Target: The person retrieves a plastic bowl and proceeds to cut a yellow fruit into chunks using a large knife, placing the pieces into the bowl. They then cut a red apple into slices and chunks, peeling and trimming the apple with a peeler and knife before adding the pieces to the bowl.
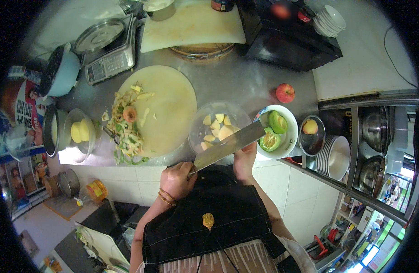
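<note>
My left hand (177, 179) grips the handle of a wide steel cleaver (231, 146), whose blade slants up to the right. Behind the blade is my right hand (246, 160), its fingers mostly hidden. A larger pale piece (226, 131) shows past the blade; whether it is fruit or my fingertips is unclear. Beneath the blade stands a clear plastic bowl (200, 112) with several pale fruit chunks (215, 124). The cleaver's tip reaches the rim of a white bowl (288, 152) that holds cut green-skinned citrus fruit (277, 122).
A round cutting board (172, 105) bears a heap of peelings (127, 133). Peeled potatoes (80, 131) sit in a clear tub at left. A red apple (285, 93) lies near a small metal bowl (311, 146). Further back stand a scale (110, 66) and a black appliance (291, 51).
</note>
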Demonstrator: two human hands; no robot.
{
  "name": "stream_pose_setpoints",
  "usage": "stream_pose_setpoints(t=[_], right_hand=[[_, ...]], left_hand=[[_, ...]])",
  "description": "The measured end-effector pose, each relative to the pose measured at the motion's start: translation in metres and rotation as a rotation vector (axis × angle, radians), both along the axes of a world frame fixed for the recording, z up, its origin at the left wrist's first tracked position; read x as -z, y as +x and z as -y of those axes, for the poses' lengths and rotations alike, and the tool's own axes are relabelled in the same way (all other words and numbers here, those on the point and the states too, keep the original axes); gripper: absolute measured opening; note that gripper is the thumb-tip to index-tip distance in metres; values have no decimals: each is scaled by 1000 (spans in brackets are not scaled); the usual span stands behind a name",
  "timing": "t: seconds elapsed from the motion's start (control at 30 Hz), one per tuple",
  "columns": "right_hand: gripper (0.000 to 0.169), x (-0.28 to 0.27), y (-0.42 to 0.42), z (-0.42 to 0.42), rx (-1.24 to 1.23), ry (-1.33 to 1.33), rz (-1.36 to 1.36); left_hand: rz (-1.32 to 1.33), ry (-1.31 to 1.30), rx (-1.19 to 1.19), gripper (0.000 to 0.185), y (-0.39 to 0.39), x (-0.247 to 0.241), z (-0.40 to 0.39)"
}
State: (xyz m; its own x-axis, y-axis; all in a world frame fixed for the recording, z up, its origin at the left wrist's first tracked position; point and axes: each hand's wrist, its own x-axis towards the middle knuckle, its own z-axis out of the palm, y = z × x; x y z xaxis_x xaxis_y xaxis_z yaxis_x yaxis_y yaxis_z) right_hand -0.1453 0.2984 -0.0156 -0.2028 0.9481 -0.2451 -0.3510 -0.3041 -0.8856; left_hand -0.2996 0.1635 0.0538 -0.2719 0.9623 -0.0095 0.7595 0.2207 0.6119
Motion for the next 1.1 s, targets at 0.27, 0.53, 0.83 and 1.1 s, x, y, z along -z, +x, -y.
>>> stream_pose_setpoints(t=[0.27,0.53,0.83,1.1], right_hand=[[47,5,1,-3,7,25,1],[45,0,8,-11,-61,88,-8],[42,-8,-1,-3,-3,79,134],[39,-11,-1,-2,17,261,236]], left_hand=[[-64,-58,-3,15,5,-1,-2],[137,-131,-50,16,3,-1,-2],[68,-172,-39,18,4,3,-4],[94,-199,-36,18,5,7,-5]])
